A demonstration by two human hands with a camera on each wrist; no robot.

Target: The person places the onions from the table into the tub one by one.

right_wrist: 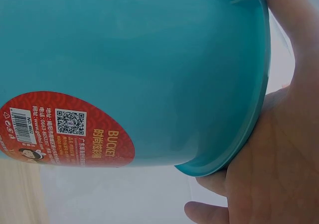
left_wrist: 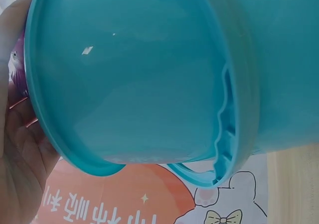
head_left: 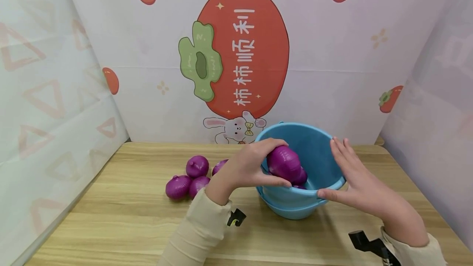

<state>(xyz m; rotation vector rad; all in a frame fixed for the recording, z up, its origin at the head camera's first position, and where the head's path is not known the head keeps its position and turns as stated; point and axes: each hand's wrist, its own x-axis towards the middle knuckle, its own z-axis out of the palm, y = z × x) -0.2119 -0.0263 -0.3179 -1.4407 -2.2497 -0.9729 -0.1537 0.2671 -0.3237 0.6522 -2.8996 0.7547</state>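
A light blue bucket (head_left: 321, 151) stands toward the right of the table, its mouth facing up. My left hand (head_left: 247, 165) grips a purple onion (head_left: 283, 162) at the mouth, thumb along the near rim. More purple onions (head_left: 301, 177) show below it inside, partly hidden. The left wrist view catches only a sliver of the held onion (left_wrist: 19, 69) past the rim. On the right side, my right hand (head_left: 360, 182) touches the rim with straight, spread fingers and thumb. In the right wrist view a red label (right_wrist: 99, 134) shows on the bucket's outside.
Several purple onions (head_left: 178, 187) lie grouped on the wooden table (head_left: 122, 216), left of the bucket; my left forearm hides part of the group. A printed cloth backdrop (head_left: 325, 52) rises behind the table, with cloth walls at both sides.
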